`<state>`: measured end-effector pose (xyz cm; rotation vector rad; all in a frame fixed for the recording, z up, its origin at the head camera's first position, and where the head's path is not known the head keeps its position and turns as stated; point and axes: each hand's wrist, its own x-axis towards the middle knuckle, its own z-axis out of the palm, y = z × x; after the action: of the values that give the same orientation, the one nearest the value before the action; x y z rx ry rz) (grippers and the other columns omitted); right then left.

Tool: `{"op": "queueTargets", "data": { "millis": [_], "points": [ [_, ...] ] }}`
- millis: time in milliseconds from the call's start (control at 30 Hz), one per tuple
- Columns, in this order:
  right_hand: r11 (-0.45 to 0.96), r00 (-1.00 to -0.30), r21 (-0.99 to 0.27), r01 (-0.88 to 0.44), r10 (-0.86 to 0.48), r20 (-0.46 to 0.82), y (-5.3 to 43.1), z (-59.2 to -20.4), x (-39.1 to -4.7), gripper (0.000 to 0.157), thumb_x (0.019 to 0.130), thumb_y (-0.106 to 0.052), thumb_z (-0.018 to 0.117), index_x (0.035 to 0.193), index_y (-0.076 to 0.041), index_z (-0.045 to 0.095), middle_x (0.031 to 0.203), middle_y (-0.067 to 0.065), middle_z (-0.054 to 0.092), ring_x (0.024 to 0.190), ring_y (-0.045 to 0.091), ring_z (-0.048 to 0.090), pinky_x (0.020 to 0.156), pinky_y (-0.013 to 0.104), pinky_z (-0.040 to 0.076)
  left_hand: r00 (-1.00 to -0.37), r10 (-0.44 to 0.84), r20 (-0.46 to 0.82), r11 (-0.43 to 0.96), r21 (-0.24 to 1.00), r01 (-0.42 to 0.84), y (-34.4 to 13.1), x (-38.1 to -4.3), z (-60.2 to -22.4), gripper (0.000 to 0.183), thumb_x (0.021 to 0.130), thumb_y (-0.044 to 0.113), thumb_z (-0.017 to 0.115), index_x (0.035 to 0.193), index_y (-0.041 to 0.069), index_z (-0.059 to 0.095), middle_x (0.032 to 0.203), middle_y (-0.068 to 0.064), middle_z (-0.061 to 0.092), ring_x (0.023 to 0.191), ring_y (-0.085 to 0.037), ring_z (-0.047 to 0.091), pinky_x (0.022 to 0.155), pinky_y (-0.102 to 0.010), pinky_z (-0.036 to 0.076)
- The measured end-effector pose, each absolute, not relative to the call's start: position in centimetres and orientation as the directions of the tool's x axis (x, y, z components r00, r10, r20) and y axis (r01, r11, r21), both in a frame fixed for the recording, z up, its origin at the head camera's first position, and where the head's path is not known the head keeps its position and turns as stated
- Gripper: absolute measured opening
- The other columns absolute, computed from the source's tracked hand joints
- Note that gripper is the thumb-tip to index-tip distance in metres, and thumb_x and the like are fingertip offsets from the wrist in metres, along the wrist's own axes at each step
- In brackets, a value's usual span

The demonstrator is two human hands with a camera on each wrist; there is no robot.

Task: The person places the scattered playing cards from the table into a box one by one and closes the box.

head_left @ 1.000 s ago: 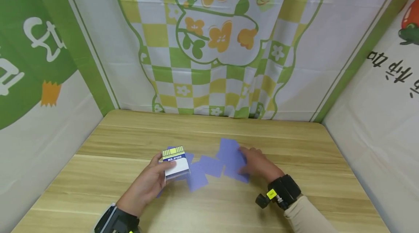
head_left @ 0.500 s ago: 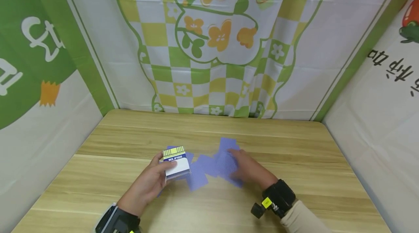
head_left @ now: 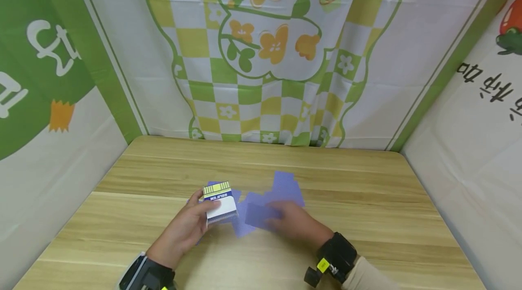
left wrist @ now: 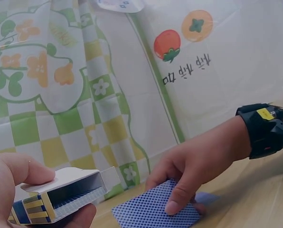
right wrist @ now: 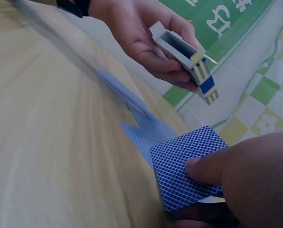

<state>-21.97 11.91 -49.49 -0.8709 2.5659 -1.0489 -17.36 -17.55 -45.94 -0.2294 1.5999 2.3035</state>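
My left hand [head_left: 181, 233] grips a card box [head_left: 222, 209] marked HOLD'EM, thumb across its white front. In the left wrist view the end of the box [left wrist: 77, 187] stands open, with blue-patterned cards partly inside. My right hand [head_left: 299, 224] pinches a playing card [right wrist: 179, 159] with a blue checked back, thumb on top and fingers beneath. A pale edge shows under this card near the fingers. Loose blue-backed cards [head_left: 285, 186] lie overlapping on the table, behind the right hand and around the box; the left hand and box hide some of them.
The wood-grain table [head_left: 346, 167] has rounded far corners. A printed curtain [head_left: 269, 113] hangs along its back edge, and printed cloth walls [head_left: 461, 145] flank both sides. Each wrist wears a black camera band [head_left: 336, 253].
My right hand has moved left and toward me from the right-hand cards, and now carries a card toward the box. The left hand and box have stayed put.
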Motion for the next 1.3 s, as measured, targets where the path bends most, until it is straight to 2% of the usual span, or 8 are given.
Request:
{"op": "queueTargets", "data": {
  "millis": [67, 133, 267, 400, 600, 767, 967, 1300],
  "points": [
    [0.557, -0.771, -0.698, -0.450, -0.637, -0.012, 11.5, -49.3, -21.5, 0.008, 0.098, -0.032, 0.065, 0.101, -0.025, 0.069, 0.087, -0.012, 0.064, 0.081, 0.005, 0.059, 0.075, 0.026, 0.052, -0.933, 0.165, -0.320, -0.320, 0.877, -0.358, -17.5, -17.4, -45.9, 0.090, 0.098, 0.009, 0.059, 0.161, 0.018, -0.004, 0.135, -0.006, 0.054, 0.110, -0.015, 0.064, 0.091, -0.024, 0.054],
    [0.540, -0.734, -0.706, -0.458, -0.678, -0.042, 11.2, -48.9, -20.9, 0.007, 0.099, -0.033, 0.064, 0.095, -0.028, 0.067, 0.080, -0.013, 0.059, 0.075, 0.004, 0.057, 0.069, 0.023, 0.051, -0.933, 0.158, -0.324, -0.321, 0.877, -0.358, -17.5, -17.4, -45.9, 0.091, 0.097, 0.009, 0.059, 0.161, 0.019, -0.004, 0.134, -0.006, 0.055, 0.109, -0.015, 0.065, 0.091, -0.024, 0.054],
    [0.498, -0.656, -0.738, -0.456, -0.748, -0.099, 10.5, -48.2, -20.0, 0.009, 0.098, -0.031, 0.066, 0.104, -0.030, 0.071, 0.087, -0.019, 0.063, 0.081, -0.001, 0.058, 0.074, 0.021, 0.051, -0.935, 0.143, -0.325, -0.330, 0.875, -0.354, -17.4, -17.6, -45.9, 0.091, 0.096, 0.007, 0.059, 0.161, 0.018, -0.003, 0.133, -0.006, 0.056, 0.108, -0.015, 0.065, 0.091, -0.024, 0.054],
    [0.424, -0.612, -0.838, -0.344, -0.778, -0.143, 9.8, -47.6, -19.0, 0.021, 0.097, -0.026, 0.067, 0.118, -0.026, 0.071, 0.097, -0.016, 0.067, 0.082, 0.003, 0.065, 0.076, 0.023, 0.055, -0.936, 0.142, -0.322, -0.337, 0.873, -0.352, -17.2, -17.6, -45.9, 0.089, 0.096, 0.006, 0.059, 0.161, 0.016, -0.001, 0.132, -0.006, 0.056, 0.107, -0.015, 0.065, 0.091, -0.025, 0.054],
    [0.303, -0.629, -0.948, -0.101, -0.758, -0.175, 8.7, -47.5, -17.8, 0.025, 0.101, -0.032, 0.060, 0.124, -0.022, 0.065, 0.094, -0.003, 0.072, 0.063, 0.020, 0.070, 0.064, 0.034, 0.061, -0.938, 0.158, -0.308, -0.340, 0.875, -0.344, -16.9, -17.6, -46.0, 0.088, 0.096, 0.005, 0.057, 0.161, 0.016, -0.001, 0.132, -0.006, 0.056, 0.107, -0.015, 0.065, 0.092, -0.025, 0.053],
    [0.200, -0.656, -0.976, 0.088, -0.725, -0.208, 8.2, -47.6, -17.4, 0.028, 0.101, -0.032, 0.060, 0.125, -0.017, 0.063, 0.082, 0.011, 0.073, 0.057, 0.019, 0.067, 0.052, 0.037, 0.060, -0.943, 0.149, -0.298, -0.342, 0.879, -0.332, -16.7, -17.7, -46.0, 0.088, 0.096, 0.005, 0.057, 0.161, 0.015, -0.001, 0.133, -0.007, 0.057, 0.108, -0.016, 0.065, 0.093, -0.026, 0.054],
    [0.130, -0.687, -0.978, 0.165, -0.696, -0.209, 7.9, -47.4, -17.3, 0.030, 0.101, -0.030, 0.060, 0.123, -0.009, 0.061, 0.081, 0.016, 0.072, 0.059, 0.020, 0.069, 0.056, 0.037, 0.061, -0.944, 0.124, -0.306, -0.340, 0.881, -0.330, -16.3, -17.8, -45.8, 0.085, 0.096, 0.005, 0.059, 0.160, 0.015, 0.002, 0.134, -0.009, 0.057, 0.107, -0.017, 0.066, 0.091, -0.028, 0.056],
    [0.041, -0.711, -0.964, 0.264, -0.667, -0.223, 7.4, -47.0, -16.7, 0.033, 0.103, -0.029, 0.057, 0.123, -0.003, 0.056, 0.092, 0.020, 0.073, 0.067, 0.025, 0.073, 0.064, 0.044, 0.063, -0.952, 0.125, -0.280, -0.362, 0.880, -0.307, -15.9, -17.7, -45.7, 0.076, 0.097, 0.001, 0.056, 0.153, 0.017, 0.006, 0.123, 0.001, 0.064, 0.105, -0.013, 0.067, 0.092, -0.028, 0.055]
  ]
}}
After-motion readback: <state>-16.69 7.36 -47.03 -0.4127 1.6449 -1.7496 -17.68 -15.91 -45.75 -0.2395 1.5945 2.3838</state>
